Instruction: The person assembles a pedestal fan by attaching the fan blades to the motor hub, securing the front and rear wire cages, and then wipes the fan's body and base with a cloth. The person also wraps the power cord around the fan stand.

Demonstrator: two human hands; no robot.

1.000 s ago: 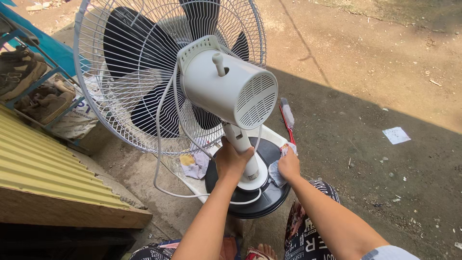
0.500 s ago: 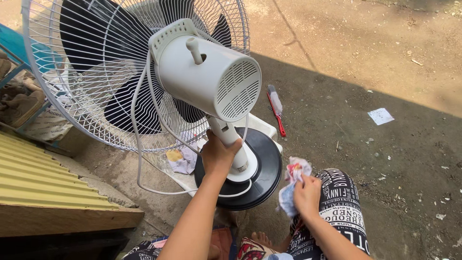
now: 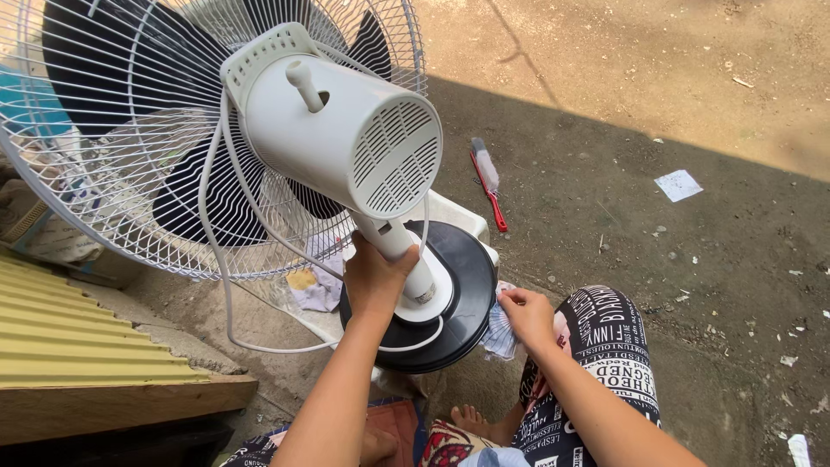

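While my left hand (image 3: 373,281) gripped the white neck of the desk fan (image 3: 346,147) just above its round black base (image 3: 458,285), my right hand (image 3: 526,313) pinched a crumpled cloth (image 3: 500,330) at the base's edge. I judged cleaning unfinished: the grille remained fitted, and the red-handled brush (image 3: 488,180) lay unused on the ground.

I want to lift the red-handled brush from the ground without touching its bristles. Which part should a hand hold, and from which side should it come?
Probably grip the thin red handle of the brush, coming from above. The brush lies flat on the bare ground beyond the fan's black base, bristle head pointing away, handle end nearer the person. The right hand is closest, though it holds a cloth.
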